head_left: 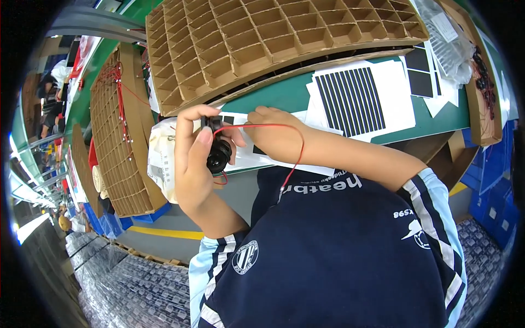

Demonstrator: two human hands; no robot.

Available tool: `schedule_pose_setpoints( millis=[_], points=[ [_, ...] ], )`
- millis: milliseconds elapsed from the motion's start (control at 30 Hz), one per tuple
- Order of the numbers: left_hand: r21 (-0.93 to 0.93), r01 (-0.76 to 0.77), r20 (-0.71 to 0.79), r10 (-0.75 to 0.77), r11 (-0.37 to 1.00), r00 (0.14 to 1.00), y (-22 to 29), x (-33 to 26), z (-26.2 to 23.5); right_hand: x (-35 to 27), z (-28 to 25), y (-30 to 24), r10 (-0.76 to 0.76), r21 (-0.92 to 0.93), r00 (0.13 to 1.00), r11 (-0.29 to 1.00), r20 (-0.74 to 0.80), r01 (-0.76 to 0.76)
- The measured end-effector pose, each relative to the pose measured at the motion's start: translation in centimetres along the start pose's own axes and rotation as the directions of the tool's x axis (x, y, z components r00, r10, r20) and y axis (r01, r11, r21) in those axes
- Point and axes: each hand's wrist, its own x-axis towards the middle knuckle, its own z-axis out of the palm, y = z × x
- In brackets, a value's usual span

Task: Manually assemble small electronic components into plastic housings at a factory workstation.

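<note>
My left hand (198, 150) is raised over the near edge of the green bench, with thumb and fingers closed round a small black round part (219, 156). The part has a glossy, lens-like face. A red wire (273, 125) runs from it, arches over my right wrist and hangs down in front of my shirt. My right hand (269, 128) is curled just right of the part, over a white sheet (249, 160) with black pieces on it. Its fingers bend inward, and what they pinch, if anything, is hidden.
A large cardboard divider tray (249, 54) spans the far side of the bench (290, 101). Another divider tray (117, 136) with red wires stands left, beside a whitish bag (162, 158). White sheets with black strips (350, 102) lie right. A carton of dark wired parts (485, 90) is far right.
</note>
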Motion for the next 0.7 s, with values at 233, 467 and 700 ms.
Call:
schedule_pose_setpoints(
  millis=[233,467,700],
  points=[
    [-0.170,-0.080,0.133,0.103,0.982,0.986,-1.1,0.1,0.9,-0.6,0.5,-0.5,0.013,-0.008,0.995,1.000,-0.095,-0.013],
    [-0.322,-0.093,0.113,0.135,0.942,0.984,-1.0,-0.1,2.2,-0.4,2.3,-0.2,0.102,0.189,0.988,0.979,-0.119,-0.079],
    [-0.123,-0.074,0.241,0.102,0.990,0.965,-1.5,0.0,1.9,-0.4,1.5,-0.8,0.178,0.043,0.984,0.983,-0.025,-0.176]
  ],
)
